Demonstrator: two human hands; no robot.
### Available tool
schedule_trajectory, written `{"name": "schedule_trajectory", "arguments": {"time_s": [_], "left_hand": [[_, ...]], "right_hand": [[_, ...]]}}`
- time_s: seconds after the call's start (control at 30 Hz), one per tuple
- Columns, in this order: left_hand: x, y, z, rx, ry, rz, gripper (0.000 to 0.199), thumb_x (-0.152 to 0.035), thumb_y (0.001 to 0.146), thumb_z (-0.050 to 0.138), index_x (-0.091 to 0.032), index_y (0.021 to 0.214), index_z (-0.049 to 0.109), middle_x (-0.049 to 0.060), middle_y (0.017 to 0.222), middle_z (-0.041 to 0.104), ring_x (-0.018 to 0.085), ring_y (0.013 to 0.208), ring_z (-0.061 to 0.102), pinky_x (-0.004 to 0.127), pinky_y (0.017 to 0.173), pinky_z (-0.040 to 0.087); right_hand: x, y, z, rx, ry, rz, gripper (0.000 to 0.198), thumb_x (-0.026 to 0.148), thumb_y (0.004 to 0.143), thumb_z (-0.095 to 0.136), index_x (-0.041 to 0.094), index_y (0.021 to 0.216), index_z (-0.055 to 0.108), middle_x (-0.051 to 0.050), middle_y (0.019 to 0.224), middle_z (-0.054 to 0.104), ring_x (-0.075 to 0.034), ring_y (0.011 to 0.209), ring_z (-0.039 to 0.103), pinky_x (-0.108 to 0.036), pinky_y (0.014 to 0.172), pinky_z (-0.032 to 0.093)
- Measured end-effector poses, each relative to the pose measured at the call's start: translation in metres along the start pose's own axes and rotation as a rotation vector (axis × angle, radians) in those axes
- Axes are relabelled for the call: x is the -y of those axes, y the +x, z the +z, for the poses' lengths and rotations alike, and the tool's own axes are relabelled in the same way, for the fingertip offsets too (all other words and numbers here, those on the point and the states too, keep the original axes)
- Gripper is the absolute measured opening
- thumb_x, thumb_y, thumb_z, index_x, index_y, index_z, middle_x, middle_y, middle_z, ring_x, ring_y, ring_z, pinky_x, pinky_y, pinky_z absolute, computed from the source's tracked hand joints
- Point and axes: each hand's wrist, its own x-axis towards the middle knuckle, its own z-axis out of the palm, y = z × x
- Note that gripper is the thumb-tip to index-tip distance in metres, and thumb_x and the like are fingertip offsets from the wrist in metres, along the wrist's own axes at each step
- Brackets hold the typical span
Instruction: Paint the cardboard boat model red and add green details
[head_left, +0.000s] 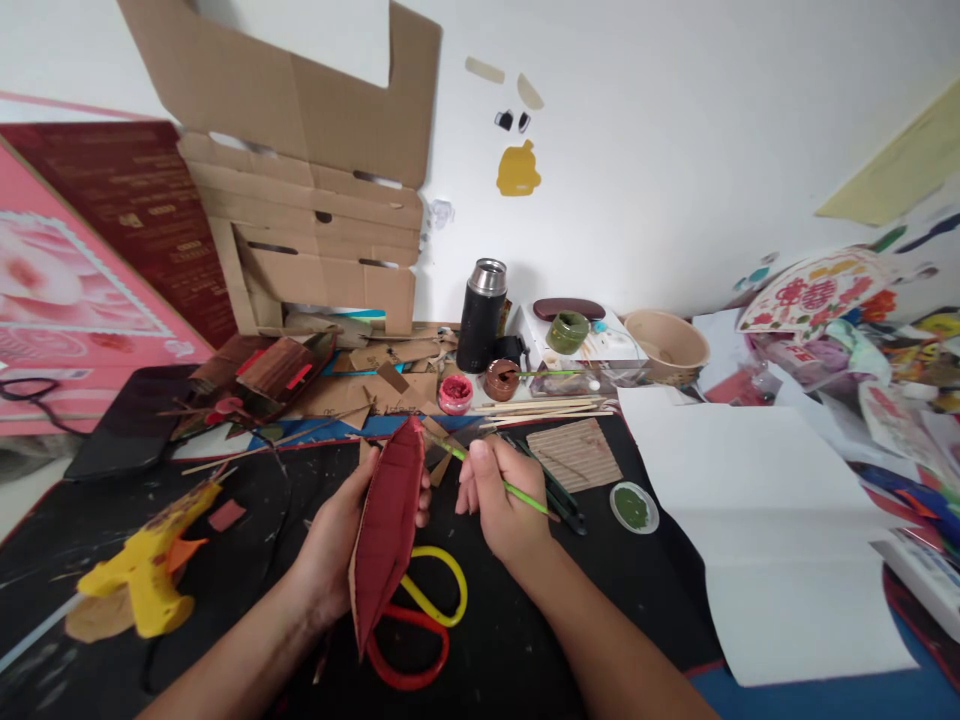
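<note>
Two scissor handles [409,684]: one red, one yellow, on the black desk [660,580], near, partly hidden by the red piece.
Yellow glue gun [142,572]: lies at left, close to a small red scrap [227,515].
Red piece [386,535]: boat-shaped and hollow, held tilted over the middle of the desk.
Left hand [336,535]: its fingers are wrapped around this piece, the thumb on the left side.
Right hand [514,505]: the fingers are pinching a thin green brush [526,499]; whether its tip touches the piece, I cannot tell.
Green-smeared lid [634,508]: at right, just beside the white paper [795,530].
Jars: red [455,395] and brown [502,382], side by side, farther away.
Black thermos [480,325]: stands upright, far, behind these jars.
</note>
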Motion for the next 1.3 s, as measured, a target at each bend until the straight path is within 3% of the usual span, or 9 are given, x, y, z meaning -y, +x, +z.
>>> {"name": "schedule_trajectory", "arguments": {"time_s": [0.3,0.53,0.77,0.97,1.1,1.3], "left_hand": [[0.000,0.001,-0.001,0.003,-0.011,-0.026,0.047,-0.041,0.114,0.044,-0.010,0.116,0.079,0.013,0.076,0.080,0.023,0.058,0.075,0.028,0.057,0.062],[-0.002,0.002,0.002,-0.001,0.012,0.015,0.049,-0.038,0.116,0.039,-0.010,0.116,0.079,0.012,0.076,0.079,0.022,0.058,0.074,0.028,0.058,0.063],[-0.001,0.000,0.002,0.011,0.030,-0.002,0.052,-0.040,0.116,0.039,-0.010,0.104,0.080,0.013,0.075,0.079,0.022,0.057,0.075,0.027,0.057,0.063],[-0.001,0.002,-0.002,0.022,0.004,0.042,0.045,-0.035,0.116,0.041,-0.012,0.110,0.079,0.011,0.081,0.080,0.022,0.063,0.076,0.029,0.062,0.065],[0.001,0.006,-0.007,0.064,-0.003,0.028,0.047,-0.038,0.116,0.041,-0.012,0.108,0.080,0.011,0.081,0.080,0.021,0.063,0.075,0.028,0.062,0.064],[0.003,0.007,-0.012,0.096,0.030,-0.011,0.051,-0.043,0.116,0.040,-0.012,0.107,0.080,0.013,0.084,0.078,0.021,0.065,0.072,0.028,0.062,0.062]], "right_hand": [[0.002,0.000,0.000,-0.029,-0.006,-0.020,0.055,0.061,0.116,0.046,0.024,0.079,0.064,0.003,0.055,0.060,-0.015,0.049,0.063,-0.026,0.054,0.049],[0.000,-0.004,0.000,0.044,-0.019,-0.028,0.050,0.052,0.117,0.049,0.024,0.079,0.064,0.005,0.052,0.056,-0.012,0.045,0.059,-0.025,0.054,0.046],[0.003,-0.002,0.000,-0.030,-0.003,-0.066,0.049,0.050,0.118,0.048,0.024,0.081,0.065,0.002,0.058,0.062,-0.014,0.053,0.063,-0.026,0.057,0.049],[0.000,-0.002,0.000,0.021,-0.011,-0.073,0.049,0.049,0.118,0.050,0.023,0.079,0.063,0.005,0.054,0.058,-0.012,0.048,0.060,-0.024,0.055,0.047],[0.003,-0.002,0.001,-0.020,0.001,-0.106,0.051,0.050,0.118,0.049,0.023,0.078,0.063,0.004,0.055,0.059,-0.012,0.049,0.061,-0.025,0.056,0.047],[0.002,-0.001,-0.001,-0.028,0.023,-0.056,0.048,0.052,0.118,0.050,0.022,0.084,0.067,0.002,0.059,0.064,-0.013,0.052,0.063,-0.024,0.055,0.048]]}}
